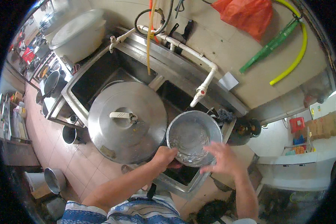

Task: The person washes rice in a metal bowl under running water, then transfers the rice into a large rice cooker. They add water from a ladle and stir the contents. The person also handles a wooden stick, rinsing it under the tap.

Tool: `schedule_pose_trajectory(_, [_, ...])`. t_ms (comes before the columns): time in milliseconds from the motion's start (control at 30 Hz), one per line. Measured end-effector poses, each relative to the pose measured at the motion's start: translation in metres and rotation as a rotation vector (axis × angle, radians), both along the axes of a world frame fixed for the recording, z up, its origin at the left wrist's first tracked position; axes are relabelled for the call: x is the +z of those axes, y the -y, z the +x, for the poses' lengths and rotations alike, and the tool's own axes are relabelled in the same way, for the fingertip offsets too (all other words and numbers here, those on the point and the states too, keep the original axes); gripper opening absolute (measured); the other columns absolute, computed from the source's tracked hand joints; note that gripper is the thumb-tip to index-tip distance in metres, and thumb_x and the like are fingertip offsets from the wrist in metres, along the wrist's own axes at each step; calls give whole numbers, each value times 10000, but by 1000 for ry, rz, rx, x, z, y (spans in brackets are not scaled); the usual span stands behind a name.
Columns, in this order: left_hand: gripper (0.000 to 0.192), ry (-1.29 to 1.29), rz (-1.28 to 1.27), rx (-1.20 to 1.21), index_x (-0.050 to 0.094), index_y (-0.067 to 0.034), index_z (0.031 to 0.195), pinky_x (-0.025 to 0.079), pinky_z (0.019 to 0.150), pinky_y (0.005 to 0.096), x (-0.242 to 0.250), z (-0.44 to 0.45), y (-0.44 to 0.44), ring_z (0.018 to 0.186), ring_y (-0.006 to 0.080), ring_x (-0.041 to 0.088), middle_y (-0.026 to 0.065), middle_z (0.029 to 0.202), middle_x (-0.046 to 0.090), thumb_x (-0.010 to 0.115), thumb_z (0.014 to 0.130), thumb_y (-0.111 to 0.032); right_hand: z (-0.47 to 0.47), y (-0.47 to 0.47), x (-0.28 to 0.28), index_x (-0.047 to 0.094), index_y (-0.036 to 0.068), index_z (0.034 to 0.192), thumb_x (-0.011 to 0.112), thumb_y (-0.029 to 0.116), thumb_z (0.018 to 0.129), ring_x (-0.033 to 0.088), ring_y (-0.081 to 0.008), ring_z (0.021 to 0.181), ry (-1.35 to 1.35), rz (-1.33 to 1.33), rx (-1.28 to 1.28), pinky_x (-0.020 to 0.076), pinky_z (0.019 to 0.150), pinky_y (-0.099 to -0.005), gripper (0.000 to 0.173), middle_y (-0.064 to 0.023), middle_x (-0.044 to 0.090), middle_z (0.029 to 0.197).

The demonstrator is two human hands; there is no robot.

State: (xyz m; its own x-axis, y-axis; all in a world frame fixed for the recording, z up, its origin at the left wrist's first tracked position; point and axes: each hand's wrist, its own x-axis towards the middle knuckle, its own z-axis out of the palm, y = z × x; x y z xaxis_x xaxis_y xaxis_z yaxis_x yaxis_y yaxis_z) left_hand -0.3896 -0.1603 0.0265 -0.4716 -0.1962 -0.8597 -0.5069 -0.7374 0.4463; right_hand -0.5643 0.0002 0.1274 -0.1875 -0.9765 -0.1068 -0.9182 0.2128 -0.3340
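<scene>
A round metal pot (194, 131) with some water in it is held tilted over the right part of a stainless steel sink (182, 187). My left hand (168, 157) grips its near left rim, thumb on top and fingers underneath. At the right side of the rim, my right hand (224, 159) has its fingers spread and is slightly blurred; whether it touches the pot cannot be told. Left of the pot, a large round metal lid (123, 145) with a pale handle (120, 115) covers much of the sink. A white plastic tap (199, 96) points down just beyond the pot's far rim.
A dark scouring pad (225, 114) sits on the sink's right edge. Behind run white pipes (190, 48) and a hanging yellowish hose (148, 53). A big lidded white tub (81, 39) stands at the back left. Metal pots (54, 180) rest on the tiled floor.
</scene>
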Motion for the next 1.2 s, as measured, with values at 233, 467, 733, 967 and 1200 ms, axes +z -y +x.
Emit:
schedule_pose_trajectory(233, [369, -15, -230, -96, 612, 165, 892, 587, 480, 360, -9, -5, 12, 632, 271, 689, 200, 798, 665, 590, 879, -203, 22, -49, -100, 672, 108, 795, 784, 329, 726, 646, -236, 935, -207, -1, 52, 369, 1077, -514, 257, -25, 671, 865])
schedule_pose_trajectory(467, [385, -80, -322, -322, 625, 170, 897, 599, 505, 385, 12, -30, -7, 633, 282, 682, 186, 795, 664, 570, 897, -211, 24, -81, -75, 651, 105, 734, 745, 348, 761, 631, -253, 879, -132, 55, -85, 440, 978, -449, 262, -61, 639, 768])
schedule_pose_trajectory(733, [392, -70, -263, -213, 598, 196, 900, 602, 500, 409, -9, -51, 16, 655, 322, 698, 234, 770, 664, 530, 891, -190, 18, -54, -79, 623, 94, 705, 749, 327, 756, 598, -287, 788, -83, -133, -132, 470, 796, -421, 270, -68, 609, 719])
schedule_pose_trajectory(967, [406, -8, -221, -230, 602, 194, 920, 594, 507, 407, -11, -19, 31, 638, 303, 694, 216, 757, 666, 567, 889, -209, 39, -45, -98, 591, 103, 637, 799, 391, 699, 570, -267, 697, -58, -237, -73, 442, 740, -403, 361, -66, 594, 665])
schedule_pose_trajectory(1200, [372, -24, -289, -381, 592, 154, 990, 633, 621, 399, -21, -28, 5, 681, 302, 693, 200, 922, 666, 548, 886, -200, 22, -65, -79, 576, 84, 633, 786, 450, 692, 581, -294, 730, -78, -147, -48, 436, 739, -427, 426, -84, 597, 677])
